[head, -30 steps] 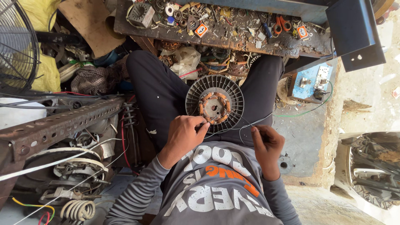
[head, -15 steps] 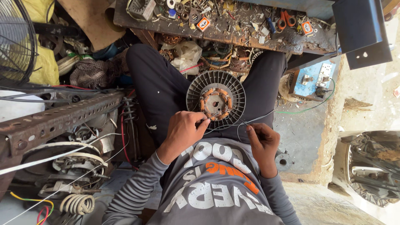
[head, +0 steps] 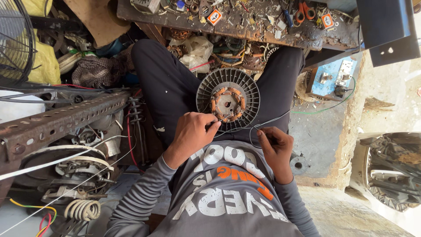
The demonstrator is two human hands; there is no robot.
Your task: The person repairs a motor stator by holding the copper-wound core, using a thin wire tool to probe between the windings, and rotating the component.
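Note:
A round grey finned fan motor disc (head: 228, 103) with copper coils around its hub rests on my lap between my dark-trousered legs. My left hand (head: 193, 134) pinches a thin wire (head: 263, 124) at the disc's near rim. My right hand (head: 274, 147) grips the other end of the same wire, just right of the disc and close to my grey printed shirt. The wire loops between the two hands.
A cluttered workbench (head: 263, 37) with scissors (head: 305, 12), small parts and scraps runs across the top. A rusty perforated angle bar (head: 57, 125), motor parts and wire coils (head: 83, 210) lie at left. A blue switch board (head: 331, 79) sits at right, and a fan guard (head: 15, 44) at far left.
Both hands keep hold of the wire by the disc's near rim. The view has shifted slightly; nothing else has visibly moved.

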